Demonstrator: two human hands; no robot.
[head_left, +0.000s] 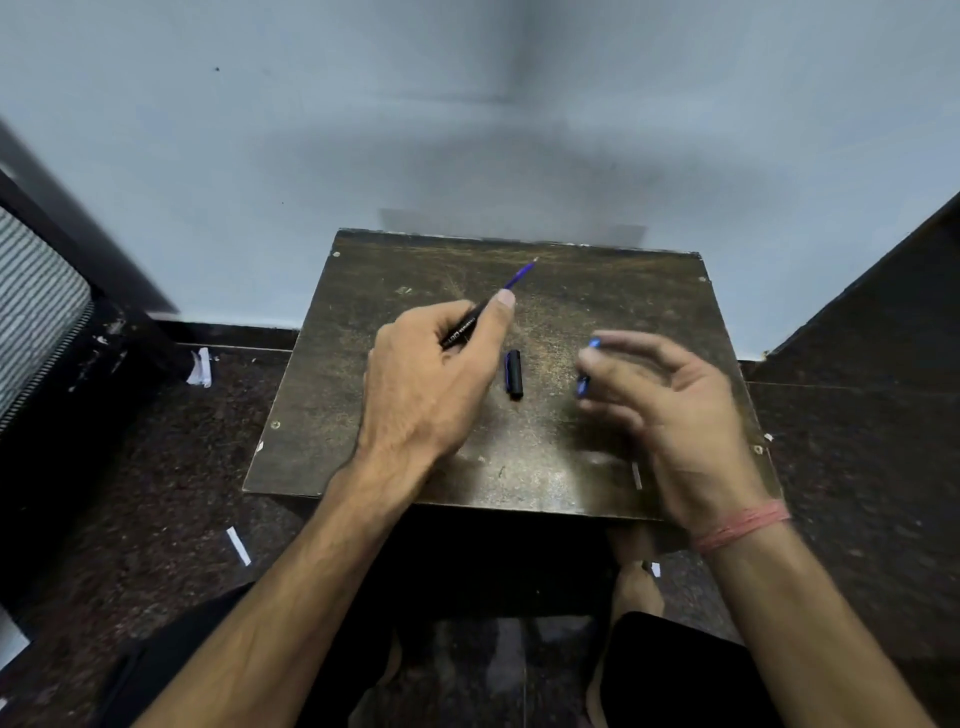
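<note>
The left hand hovered over the dark, scuffed counter and gripped a pen. Its fingers were curled round the black barrel, with the thumb pressed along it. The blue front end stuck out past the thumb, pointing away and to the right, clear of the counter. A black cap lay flat on the counter between the two hands, touching neither. The right hand was blurred and held just above the counter. Its fingers were loosely curved, with the thumb pinching a small blue piece whose ends showed above and below the thumb. A pink thread band circled the right wrist, and a paper scrap lay on the dark floor to the left.
</note>
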